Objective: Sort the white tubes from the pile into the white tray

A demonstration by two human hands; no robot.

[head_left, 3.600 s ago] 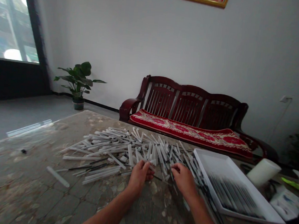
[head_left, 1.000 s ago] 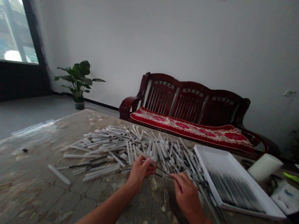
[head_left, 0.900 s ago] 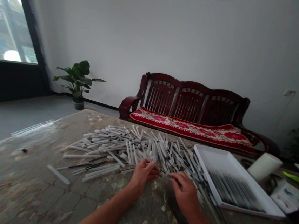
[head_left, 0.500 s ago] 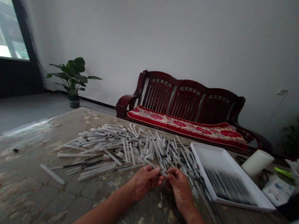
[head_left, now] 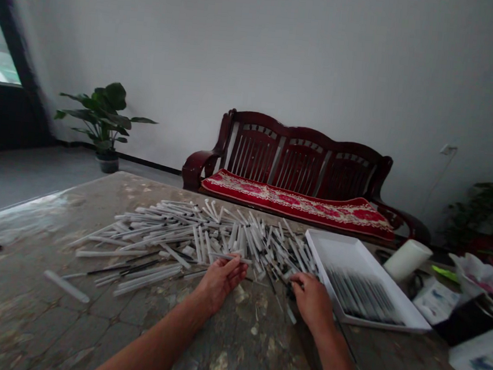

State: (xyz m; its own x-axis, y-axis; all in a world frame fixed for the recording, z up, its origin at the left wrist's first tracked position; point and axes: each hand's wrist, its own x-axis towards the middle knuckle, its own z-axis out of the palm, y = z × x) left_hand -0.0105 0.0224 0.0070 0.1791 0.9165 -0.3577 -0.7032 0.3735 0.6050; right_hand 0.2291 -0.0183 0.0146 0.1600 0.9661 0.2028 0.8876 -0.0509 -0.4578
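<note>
My left hand [head_left: 222,281] is closed on a thin whitish tube [head_left: 227,257], which lies roughly level across the fingertips. To the right, my right hand [head_left: 313,299] reaches down at the edge of the pile, its fingers bent together. Something dark shows at those fingertips, too blurred to name. Just beyond both hands spreads a loose pile of translucent white tubes [head_left: 172,236], with dark slender sticks among them. A white box [head_left: 359,254] stands right of my right hand, holding a row of dark-and-clear slim pieces [head_left: 362,295].
The table [head_left: 162,340] has a worn, patterned top. One loose tube [head_left: 66,286] lies at its left. Beyond the box are a white roll [head_left: 407,260], a small carton [head_left: 480,359] and plastic wrapping. A wooden bench [head_left: 292,160] and a potted plant [head_left: 104,119] stand behind.
My hands were together at the tube and are now apart. My right hand has moved right to the pile's edge; the left still holds the tube. The view has shifted slightly.
</note>
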